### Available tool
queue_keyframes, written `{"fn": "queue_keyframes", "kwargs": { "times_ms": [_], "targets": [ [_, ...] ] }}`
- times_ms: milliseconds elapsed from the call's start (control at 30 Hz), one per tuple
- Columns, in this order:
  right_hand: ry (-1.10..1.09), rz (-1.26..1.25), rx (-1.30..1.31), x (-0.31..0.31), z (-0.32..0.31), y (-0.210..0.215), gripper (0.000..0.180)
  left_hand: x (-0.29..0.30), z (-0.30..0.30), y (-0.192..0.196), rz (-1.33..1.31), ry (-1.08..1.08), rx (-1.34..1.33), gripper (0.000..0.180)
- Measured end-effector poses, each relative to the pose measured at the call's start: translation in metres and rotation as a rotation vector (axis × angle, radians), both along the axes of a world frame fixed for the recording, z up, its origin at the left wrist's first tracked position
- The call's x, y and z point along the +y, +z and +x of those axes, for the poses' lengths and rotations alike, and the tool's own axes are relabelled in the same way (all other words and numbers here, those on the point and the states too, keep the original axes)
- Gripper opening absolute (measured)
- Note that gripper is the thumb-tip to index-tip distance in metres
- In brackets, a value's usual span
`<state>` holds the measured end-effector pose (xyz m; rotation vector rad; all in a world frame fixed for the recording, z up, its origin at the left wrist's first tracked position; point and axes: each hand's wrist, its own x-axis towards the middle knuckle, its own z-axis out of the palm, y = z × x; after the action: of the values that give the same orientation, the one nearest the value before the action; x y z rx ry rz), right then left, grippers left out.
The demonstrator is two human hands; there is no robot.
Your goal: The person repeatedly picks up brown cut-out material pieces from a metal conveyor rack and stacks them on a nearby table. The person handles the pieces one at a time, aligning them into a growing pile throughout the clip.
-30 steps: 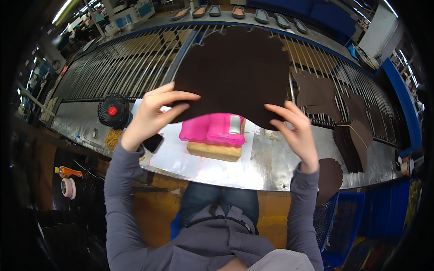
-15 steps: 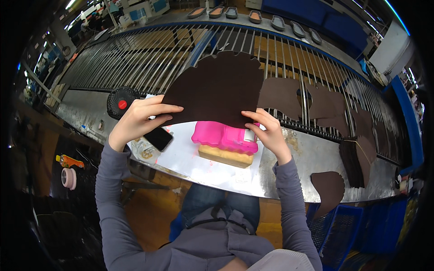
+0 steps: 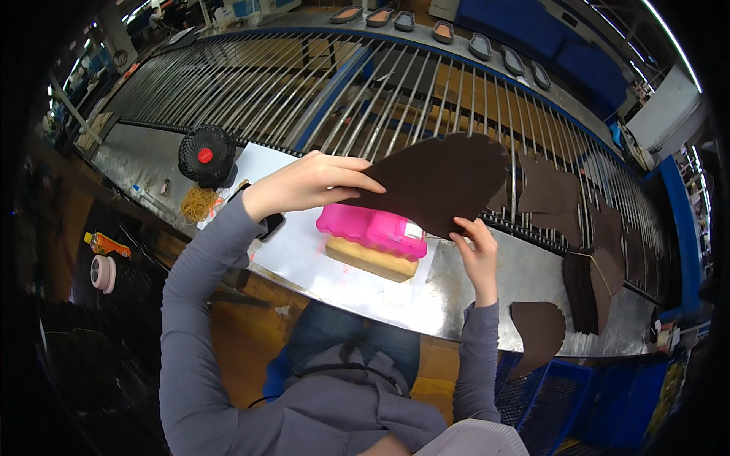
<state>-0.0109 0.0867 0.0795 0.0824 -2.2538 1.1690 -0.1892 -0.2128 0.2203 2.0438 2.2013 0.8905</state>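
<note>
A dark brown cut sheet piece (image 3: pixel 441 178) with a curved, notched far edge is stretched between my two hands, tilted and raised off the table. My left hand (image 3: pixel 308 182) pinches its left corner between thumb and fingers. At the near right corner, my right hand (image 3: pixel 475 247) pinches the edge with thumb and fingertips. Below the piece, a pink plastic tray-like holder (image 3: pixel 372 230) leans on a tan block (image 3: pixel 371 261). Both rest on a white sheet (image 3: pixel 304 254); the brown piece partly covers the view of the holder.
A roller conveyor (image 3: pixel 289 91) runs beyond the metal table (image 3: pixel 517 266), carrying more brown pieces (image 3: pixel 549 190). At right are a banded stack (image 3: pixel 585 292) and a single piece (image 3: pixel 537 330) overhanging the edge. A black fan (image 3: pixel 207 156), rubber bands (image 3: pixel 199 204) and a phone (image 3: pixel 270 226) lie left.
Both hands have carried the brown piece to the right, and it now tilts down toward the right. My left hand has moved over the pink holder's left side. The view has turned slightly.
</note>
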Motion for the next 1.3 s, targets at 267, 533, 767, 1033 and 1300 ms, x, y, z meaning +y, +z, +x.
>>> {"fn": "queue_keyframes", "kwargs": {
  "times_ms": [267,533,767,1033,1300],
  "targets": [
    [-0.181,-0.181,-0.021,0.006,0.033,-0.047,0.032,0.058,0.006,-0.014,-0.02,-0.183,0.081,0.036],
    [-0.386,-0.157,-0.048,0.03,0.093,-0.044,0.031,0.118,0.021,-0.018,-0.096,-0.35,0.019,0.033],
    [-0.523,0.185,-0.039,0.053,0.152,0.029,0.026,0.172,0.029,-0.037,-0.035,-0.48,-0.098,0.036],
    [-0.542,0.546,0.222,0.079,0.123,0.145,0.056,0.22,0.03,0.003,0.09,-0.383,0.349,0.042],
    [-0.338,0.135,-0.056,0.118,-0.032,0.133,0.022,0.198,-0.043,0.04,0.254,-0.078,0.468,0.036]
  ]
}}
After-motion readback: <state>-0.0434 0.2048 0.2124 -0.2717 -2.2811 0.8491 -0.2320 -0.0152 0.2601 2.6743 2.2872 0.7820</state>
